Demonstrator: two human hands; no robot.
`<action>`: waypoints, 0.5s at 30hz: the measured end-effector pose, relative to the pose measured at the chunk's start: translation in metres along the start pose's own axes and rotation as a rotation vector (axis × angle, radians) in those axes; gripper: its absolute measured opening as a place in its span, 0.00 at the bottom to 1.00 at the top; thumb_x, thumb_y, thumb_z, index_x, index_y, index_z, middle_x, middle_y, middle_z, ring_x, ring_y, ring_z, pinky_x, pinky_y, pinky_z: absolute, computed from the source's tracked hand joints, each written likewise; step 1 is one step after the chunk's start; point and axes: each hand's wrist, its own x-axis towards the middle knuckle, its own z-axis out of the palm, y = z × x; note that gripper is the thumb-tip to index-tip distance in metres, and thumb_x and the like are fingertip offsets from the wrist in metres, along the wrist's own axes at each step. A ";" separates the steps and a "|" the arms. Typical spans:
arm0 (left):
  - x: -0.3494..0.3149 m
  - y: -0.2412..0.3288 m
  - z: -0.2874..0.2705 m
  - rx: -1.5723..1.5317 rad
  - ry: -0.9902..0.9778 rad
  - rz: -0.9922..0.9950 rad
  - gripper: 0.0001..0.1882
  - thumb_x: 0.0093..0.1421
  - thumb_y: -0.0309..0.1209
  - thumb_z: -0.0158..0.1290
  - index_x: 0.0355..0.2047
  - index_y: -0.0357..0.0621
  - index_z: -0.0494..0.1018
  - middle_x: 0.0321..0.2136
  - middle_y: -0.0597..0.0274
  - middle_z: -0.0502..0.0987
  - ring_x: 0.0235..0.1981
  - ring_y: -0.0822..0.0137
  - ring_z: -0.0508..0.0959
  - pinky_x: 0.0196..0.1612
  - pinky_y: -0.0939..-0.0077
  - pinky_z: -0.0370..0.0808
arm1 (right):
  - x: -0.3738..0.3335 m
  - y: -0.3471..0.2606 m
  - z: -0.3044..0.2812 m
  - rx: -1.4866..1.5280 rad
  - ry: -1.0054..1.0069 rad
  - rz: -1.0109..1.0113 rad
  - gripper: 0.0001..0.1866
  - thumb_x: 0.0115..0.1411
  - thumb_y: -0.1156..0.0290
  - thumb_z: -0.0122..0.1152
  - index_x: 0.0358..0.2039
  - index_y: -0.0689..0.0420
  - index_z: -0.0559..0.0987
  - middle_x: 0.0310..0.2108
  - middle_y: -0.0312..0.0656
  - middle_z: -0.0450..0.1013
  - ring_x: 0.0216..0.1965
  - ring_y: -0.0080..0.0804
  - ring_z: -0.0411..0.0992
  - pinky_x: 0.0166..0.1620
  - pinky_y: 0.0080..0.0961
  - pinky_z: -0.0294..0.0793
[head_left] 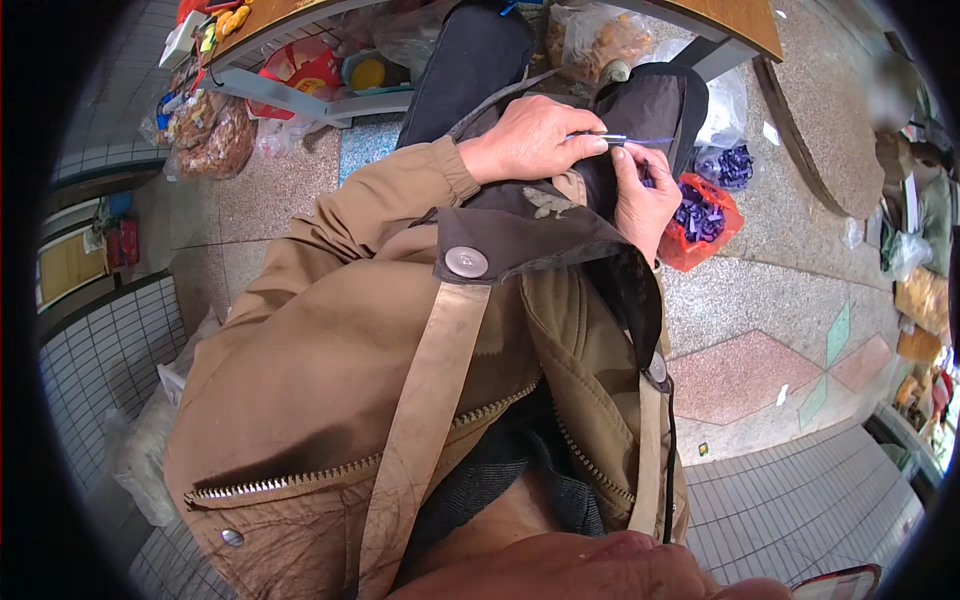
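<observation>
Over my lap, my left hand [535, 142] is closed, thumb and fingers pinching a slim blue and silver stick-like piece [606, 137]; its exact kind is too small to make out. My right hand [643, 200] meets it from the right, thumb and fingertip pressed together at the piece's end. A thin purple strip [655, 141] runs out to the right from there; I cannot tell which hand grips it. Beneath both hands lies a dark apron [550, 225] over my knees. Just right of my right hand is a red plastic bag [690, 252] holding purple strip-like pieces [698, 213].
A clear bag of purple pieces [728, 167] sits beyond the red bag. Ahead stands a wooden-topped table [300, 22] with metal legs, a red basin [300, 72] beneath. Bags of orange-brown material [213, 140] lie at left; a curved brown strip [810, 150] lies at right.
</observation>
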 end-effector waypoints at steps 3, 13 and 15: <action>0.000 -0.002 0.003 0.016 0.049 0.044 0.14 0.60 0.40 0.50 0.36 0.43 0.77 0.26 0.53 0.78 0.27 0.54 0.78 0.28 0.67 0.72 | 0.000 -0.002 0.001 -0.005 0.003 -0.005 0.05 0.53 0.80 0.64 0.32 0.64 0.80 0.27 0.31 0.69 0.29 0.15 0.63 0.34 0.12 0.62; -0.002 0.003 0.002 0.003 0.083 0.037 0.12 0.59 0.38 0.52 0.34 0.42 0.77 0.25 0.52 0.78 0.27 0.53 0.78 0.28 0.67 0.72 | 0.000 0.000 0.001 -0.036 -0.014 -0.045 0.05 0.53 0.80 0.64 0.31 0.64 0.79 0.27 0.31 0.68 0.29 0.16 0.63 0.34 0.13 0.62; -0.002 0.002 0.002 0.015 0.084 0.041 0.12 0.59 0.37 0.52 0.33 0.42 0.77 0.25 0.52 0.77 0.26 0.53 0.78 0.27 0.67 0.72 | 0.000 0.002 -0.001 -0.046 -0.020 -0.052 0.05 0.53 0.80 0.63 0.31 0.63 0.79 0.27 0.31 0.68 0.29 0.16 0.63 0.34 0.13 0.62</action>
